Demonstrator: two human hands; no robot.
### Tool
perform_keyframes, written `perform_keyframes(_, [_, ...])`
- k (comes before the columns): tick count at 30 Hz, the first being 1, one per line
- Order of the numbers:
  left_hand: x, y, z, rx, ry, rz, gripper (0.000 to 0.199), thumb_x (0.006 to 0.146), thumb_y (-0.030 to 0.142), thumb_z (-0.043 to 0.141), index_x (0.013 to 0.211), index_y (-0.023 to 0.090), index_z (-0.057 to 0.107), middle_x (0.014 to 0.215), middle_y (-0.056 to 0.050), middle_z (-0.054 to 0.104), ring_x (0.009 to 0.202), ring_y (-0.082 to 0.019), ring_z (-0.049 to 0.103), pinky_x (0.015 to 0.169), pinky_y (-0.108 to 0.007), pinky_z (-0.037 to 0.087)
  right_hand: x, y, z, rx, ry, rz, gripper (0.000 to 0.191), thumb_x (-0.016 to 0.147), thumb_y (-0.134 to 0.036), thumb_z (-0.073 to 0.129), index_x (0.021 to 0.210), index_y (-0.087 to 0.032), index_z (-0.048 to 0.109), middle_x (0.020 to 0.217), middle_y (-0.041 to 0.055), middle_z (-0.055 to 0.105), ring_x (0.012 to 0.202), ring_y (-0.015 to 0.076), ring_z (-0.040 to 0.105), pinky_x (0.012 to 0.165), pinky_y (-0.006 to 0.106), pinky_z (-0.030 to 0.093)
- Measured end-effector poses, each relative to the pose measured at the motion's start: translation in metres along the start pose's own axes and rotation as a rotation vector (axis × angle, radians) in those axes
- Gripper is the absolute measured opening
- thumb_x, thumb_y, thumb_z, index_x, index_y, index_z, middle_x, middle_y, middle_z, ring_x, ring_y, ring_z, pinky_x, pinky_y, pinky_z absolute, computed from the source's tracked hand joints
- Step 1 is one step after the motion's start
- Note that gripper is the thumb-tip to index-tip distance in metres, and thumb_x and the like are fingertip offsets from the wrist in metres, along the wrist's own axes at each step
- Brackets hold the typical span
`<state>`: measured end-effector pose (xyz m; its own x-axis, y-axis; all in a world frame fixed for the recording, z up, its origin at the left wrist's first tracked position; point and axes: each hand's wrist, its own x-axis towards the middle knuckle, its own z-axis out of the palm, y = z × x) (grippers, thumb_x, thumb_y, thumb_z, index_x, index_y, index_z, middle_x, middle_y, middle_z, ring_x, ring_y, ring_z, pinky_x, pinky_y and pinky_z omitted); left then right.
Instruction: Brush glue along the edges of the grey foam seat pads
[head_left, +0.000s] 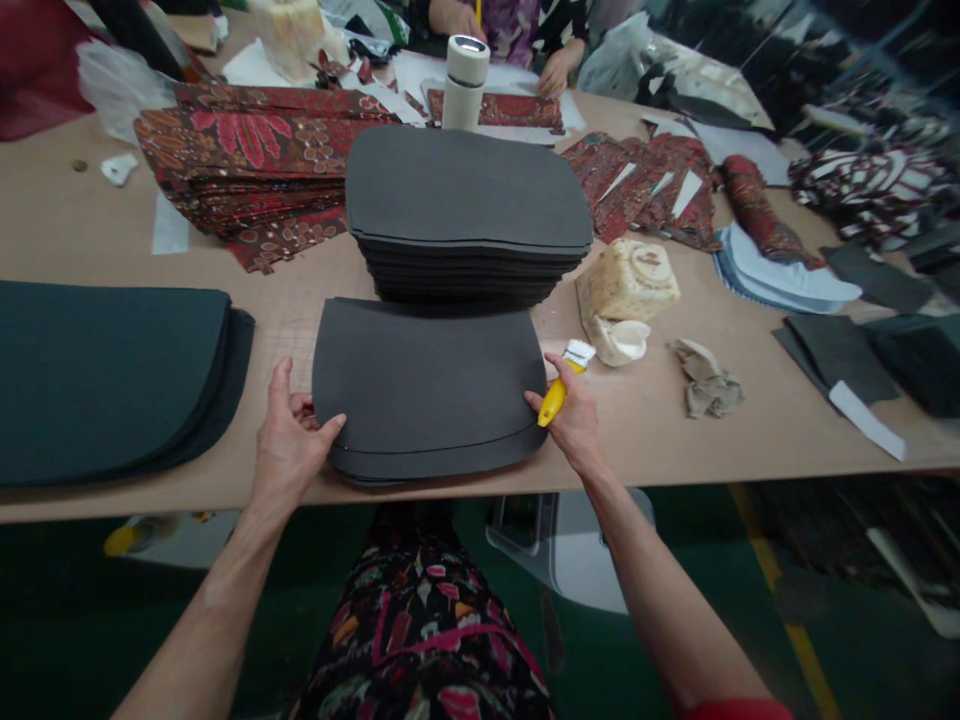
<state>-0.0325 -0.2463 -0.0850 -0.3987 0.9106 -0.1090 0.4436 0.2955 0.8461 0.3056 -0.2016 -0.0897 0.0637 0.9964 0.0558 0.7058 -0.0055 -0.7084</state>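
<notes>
A dark grey rounded panel (pixel 427 385) lies flat at the table's front edge, on top of at least one more like it. My left hand (pixel 289 430) is at its left edge, thumb on the top face and fingers at the rim. At the right edge, my right hand (pixel 574 410) holds a yellow-handled paintbrush (pixel 553 400), white bristles pointing away from me, while its thumb and a finger touch the panel. Just behind stands a tall stack of similar dark panels (pixel 465 190). Whatever lies under the left fingertips is hidden.
Larger dark green pieces (pixel 112 380) are piled at left. To the right are a stained, cut-open plastic container (pixel 634 285) and a crumpled rag (pixel 705 380). Patterned red fabric (pixel 247 150) and a white flask (pixel 465 85) sit farther back. Another person's hands show across the table.
</notes>
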Motion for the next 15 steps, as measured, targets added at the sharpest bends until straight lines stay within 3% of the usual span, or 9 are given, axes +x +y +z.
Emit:
perform_keyframes(10, [0.006, 0.001, -0.002, 0.053, -0.064, -0.021, 0.093, 0.067, 0.021, 0.069, 0.144, 0.024, 0.018, 0.085, 0.0, 0.053, 0.065, -0.016, 0.056, 0.067, -0.034, 0.052, 0.003, -0.008, -0.004, 0.0, -0.036, 0.028, 0.056, 0.074, -0.026, 0.06, 0.128, -0.021, 0.047, 0.072, -0.0009, 0.054, 0.06, 0.015, 0.048, 0.059, 0.03, 0.039])
perform_keyframes(15, [0.01, -0.005, -0.003, 0.072, -0.076, -0.007, 0.092, 0.067, 0.024, 0.069, 0.144, 0.028, 0.018, 0.084, 0.0, 0.053, 0.068, -0.017, 0.058, 0.068, -0.035, 0.053, 0.005, -0.013, -0.006, -0.018, -0.055, 0.047, 0.056, 0.071, -0.021, 0.062, 0.126, -0.019, 0.05, 0.068, -0.0028, 0.051, 0.058, 0.0127, 0.046, 0.057, 0.027, 0.036])
